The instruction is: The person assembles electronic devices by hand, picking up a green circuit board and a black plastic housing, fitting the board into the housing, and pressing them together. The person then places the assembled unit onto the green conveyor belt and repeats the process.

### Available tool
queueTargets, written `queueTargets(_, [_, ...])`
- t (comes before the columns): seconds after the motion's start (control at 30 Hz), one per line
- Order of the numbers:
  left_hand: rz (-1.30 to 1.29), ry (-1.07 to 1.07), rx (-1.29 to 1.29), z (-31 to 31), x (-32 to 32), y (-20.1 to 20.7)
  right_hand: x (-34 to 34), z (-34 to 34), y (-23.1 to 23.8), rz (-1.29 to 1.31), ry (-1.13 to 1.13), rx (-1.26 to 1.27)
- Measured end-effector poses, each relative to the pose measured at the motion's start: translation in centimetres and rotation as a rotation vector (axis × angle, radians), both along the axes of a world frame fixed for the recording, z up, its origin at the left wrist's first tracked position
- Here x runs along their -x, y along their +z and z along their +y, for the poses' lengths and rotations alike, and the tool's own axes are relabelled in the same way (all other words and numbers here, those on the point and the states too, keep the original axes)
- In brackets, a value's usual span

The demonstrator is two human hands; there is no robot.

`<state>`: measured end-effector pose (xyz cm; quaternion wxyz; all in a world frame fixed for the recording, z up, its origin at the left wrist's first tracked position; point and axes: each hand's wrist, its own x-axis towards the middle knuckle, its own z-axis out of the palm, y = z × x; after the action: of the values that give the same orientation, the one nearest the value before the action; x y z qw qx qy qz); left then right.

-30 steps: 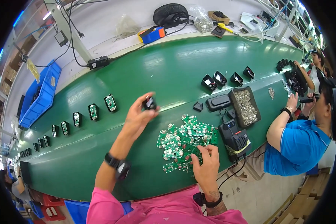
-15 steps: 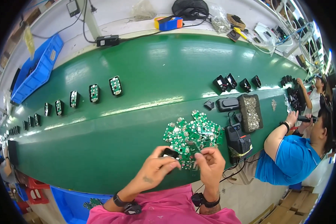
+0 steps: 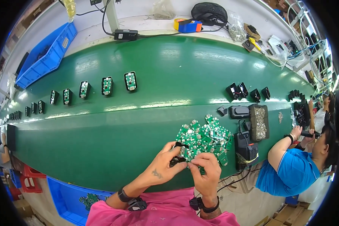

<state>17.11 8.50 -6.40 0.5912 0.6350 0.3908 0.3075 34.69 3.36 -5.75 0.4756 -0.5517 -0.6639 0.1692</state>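
The left hand (image 3: 162, 165) and the right hand (image 3: 207, 171) meet at the near edge of the green belt (image 3: 139, 124). The left fingers are closed around a small black case (image 3: 176, 160). The right fingers pinch a green board (image 3: 187, 153) at the case. Right behind the hands lies a pile of green boards (image 3: 205, 135). A black tool (image 3: 246, 148) and a tray of screws (image 3: 259, 122) sit to the right. Far left, filled cases (image 3: 107, 85) stand in a row. A co-worker in blue (image 3: 293, 171) works on the right.

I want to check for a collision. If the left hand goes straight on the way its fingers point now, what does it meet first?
The left hand points right, toward the right hand. It holds a small black housing, and would probably meet the right hand's fingers, or the green circuit board they hold, almost at once.
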Motion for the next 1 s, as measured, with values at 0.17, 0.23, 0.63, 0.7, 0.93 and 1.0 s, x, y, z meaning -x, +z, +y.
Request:
queueTargets(0.17, [-0.327,0.064,0.25,-0.6,-0.1,-1.0,0.6,0.0,0.1,-0.06,0.045,-0.013])
queueTargets(0.23, [-0.444,0.065,0.298,-0.4,0.1,-1.2,0.9,-0.2,-0.1,-0.068,0.045,-0.004])
queueTargets(0.63, [-0.377,0.062,0.451,0.1,1.5,-0.1,1.0,-0.2,-0.3,-0.01,-0.087,-0.025])
queueTargets(0.7, [-0.386,0.062,0.425,0.0,1.5,-0.5,1.3,-0.4,-0.1,0.019,0.014,-0.011])
queueTargets(0.93, [-0.57,0.016,0.297,-0.4,1.2,-1.2,1.7,-0.4,-1.3,-0.13,-0.026,-0.125])
queueTargets(1.0, [-0.524,0.011,0.364,-0.2,1.8,-0.7,1.7,-0.7,-1.5,-0.095,-0.012,-0.072])
